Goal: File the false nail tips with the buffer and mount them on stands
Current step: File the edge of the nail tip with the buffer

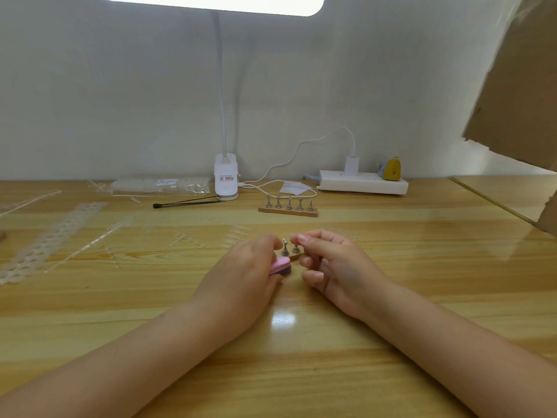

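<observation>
- The left hand (245, 267) rests on the counter (391, 267) near its middle, its grip curled round a pink buffer (279, 264) that pokes out from under the fingers.
- The right hand (327, 263) sits just beside it, thumb and forefinger pinched together above a small stand (296, 248); whether a nail tip is in that pinch is too small to tell.
- A second stand (284, 248) is upright just left of the first, between the two hands; both seem to sit on a small wooden base.
- Toward the back edge, a wooden rack (288, 211) carries five metal stands in a row.
- At the back left, a clear bag (159, 185) holds rows of pale nail tips.
- Clear plastic strips (51, 236) lie flat across the left part of the counter.
- A clip lamp (226, 179) stands at the back edge, with a black-tipped stick (187, 203) lying in front of it.
- A white power strip (363, 182) lies at the back right with a charger plugged in.
</observation>
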The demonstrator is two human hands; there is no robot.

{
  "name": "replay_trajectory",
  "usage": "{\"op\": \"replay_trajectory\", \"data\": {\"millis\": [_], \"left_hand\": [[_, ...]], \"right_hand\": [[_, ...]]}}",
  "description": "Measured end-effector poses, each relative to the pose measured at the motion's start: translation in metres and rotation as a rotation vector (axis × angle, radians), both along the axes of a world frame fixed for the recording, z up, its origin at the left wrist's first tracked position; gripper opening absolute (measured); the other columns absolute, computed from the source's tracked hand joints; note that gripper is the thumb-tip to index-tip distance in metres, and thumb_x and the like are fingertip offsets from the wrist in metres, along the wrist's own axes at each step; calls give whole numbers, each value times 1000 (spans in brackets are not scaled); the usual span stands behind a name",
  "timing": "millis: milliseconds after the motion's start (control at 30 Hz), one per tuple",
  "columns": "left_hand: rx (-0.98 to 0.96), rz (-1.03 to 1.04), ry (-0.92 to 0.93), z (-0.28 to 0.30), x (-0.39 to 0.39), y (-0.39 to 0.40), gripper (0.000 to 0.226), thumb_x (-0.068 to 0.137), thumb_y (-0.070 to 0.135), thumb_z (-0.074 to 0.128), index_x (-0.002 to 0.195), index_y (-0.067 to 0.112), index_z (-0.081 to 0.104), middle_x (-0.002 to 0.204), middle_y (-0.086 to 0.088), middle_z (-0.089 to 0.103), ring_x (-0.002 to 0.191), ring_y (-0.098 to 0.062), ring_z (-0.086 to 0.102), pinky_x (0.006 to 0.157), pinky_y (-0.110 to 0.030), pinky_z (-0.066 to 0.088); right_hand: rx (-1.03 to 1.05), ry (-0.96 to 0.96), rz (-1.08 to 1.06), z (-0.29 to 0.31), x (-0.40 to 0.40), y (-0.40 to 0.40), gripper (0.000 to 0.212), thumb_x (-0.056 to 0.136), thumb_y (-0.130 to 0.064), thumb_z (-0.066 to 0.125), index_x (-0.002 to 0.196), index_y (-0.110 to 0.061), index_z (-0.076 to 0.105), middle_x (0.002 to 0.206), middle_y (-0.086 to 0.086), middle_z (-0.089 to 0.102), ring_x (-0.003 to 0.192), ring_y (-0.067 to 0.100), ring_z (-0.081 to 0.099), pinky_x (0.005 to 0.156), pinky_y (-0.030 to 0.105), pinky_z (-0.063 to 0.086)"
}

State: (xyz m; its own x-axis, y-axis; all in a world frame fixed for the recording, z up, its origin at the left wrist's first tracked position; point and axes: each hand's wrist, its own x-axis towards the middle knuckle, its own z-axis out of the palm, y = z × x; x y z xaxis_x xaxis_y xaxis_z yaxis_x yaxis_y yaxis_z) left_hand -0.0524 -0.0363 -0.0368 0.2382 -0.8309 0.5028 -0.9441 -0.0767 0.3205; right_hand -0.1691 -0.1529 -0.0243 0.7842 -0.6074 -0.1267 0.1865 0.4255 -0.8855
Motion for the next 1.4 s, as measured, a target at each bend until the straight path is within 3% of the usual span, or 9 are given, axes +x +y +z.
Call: {"op": "replay_trajectory", "data": {"millis": [167, 300, 433, 567, 733, 900, 1033, 1167, 1400], "left_hand": [[-75, 21, 83, 2, 3, 2, 38, 83, 11, 65, 117, 16, 48, 93, 10, 50, 89, -12, 50, 78, -20, 38], [-315, -4, 75, 9, 3, 1, 42, 78, 2, 74, 115, 4, 55, 95, 1, 57, 78, -7, 53, 79, -14, 44], [-477, -174, 23, 13, -4, 1, 38, 86, 4, 67, 121, 8, 54, 103, 8, 62, 89, -2, 60, 88, -20, 46], [-410, -230, -109, 10, 2, 1, 48, 82, -3, 65, 126, 11, 52, 105, 11, 56, 94, -1, 51, 91, -20, 43], [-466, -180, -56, 14, 9, 1, 47, 85, -4, 66, 126, 8, 48, 99, 0, 64, 85, -16, 63, 82, -39, 51], [-427, -302, -189, 12, 5, 1, 48, 86, -1, 61, 127, 15, 42, 106, 9, 57, 93, -15, 60, 92, -20, 43], [-463, -227, -109, 13, 15, 4, 49, 84, -5, 65, 122, 15, 41, 100, 1, 64, 88, -21, 65, 85, -41, 53], [-486, -372, -217, 14, 2, 1, 37, 88, 2, 59, 121, 13, 46, 111, 5, 58, 97, -14, 60, 92, -23, 45], [-482, -237, -197, 14, 12, 4, 41, 81, -7, 66, 114, 11, 47, 98, 15, 56, 88, -13, 61, 82, -27, 48]], "right_hand": [[10, -17, -19, 0, 1, 0, 4, 89, -1, 57, 91, -3, 60, 74, 1, 70, 51, 7, 48, 36, 16, 35], [-25, -15, -21, -1, 1, 2, 4, 90, -2, 58, 91, -3, 61, 74, 1, 67, 52, 7, 47, 37, 16, 34], [-160, 16, 65, -2, -1, 4, 3, 89, -8, 60, 89, -7, 63, 75, 2, 56, 56, 8, 45, 42, 20, 35], [-224, -1, 184, 0, -4, 5, 15, 76, -20, 64, 88, -12, 61, 74, -1, 57, 58, 8, 47, 46, 20, 35], [-192, -44, 177, 0, -3, 3, 10, 77, -19, 61, 85, -14, 59, 70, -6, 59, 57, 7, 49, 44, 18, 35], [-221, -47, 231, -1, -3, 1, 8, 79, -21, 62, 86, -17, 59, 73, -2, 57, 58, 8, 49, 46, 22, 34], [-196, -77, 221, 0, -3, 1, 9, 80, -20, 59, 87, -15, 57, 67, -8, 59, 58, 8, 49, 45, 18, 35], [-247, -53, 248, 0, -3, 3, 17, 80, -20, 62, 94, -14, 57, 75, -2, 60, 59, 8, 49, 47, 18, 36], [-195, -63, 223, 1, -4, 1, 9, 81, -19, 59, 88, -14, 57, 70, -6, 58, 59, 8, 49, 46, 18, 35]]}}
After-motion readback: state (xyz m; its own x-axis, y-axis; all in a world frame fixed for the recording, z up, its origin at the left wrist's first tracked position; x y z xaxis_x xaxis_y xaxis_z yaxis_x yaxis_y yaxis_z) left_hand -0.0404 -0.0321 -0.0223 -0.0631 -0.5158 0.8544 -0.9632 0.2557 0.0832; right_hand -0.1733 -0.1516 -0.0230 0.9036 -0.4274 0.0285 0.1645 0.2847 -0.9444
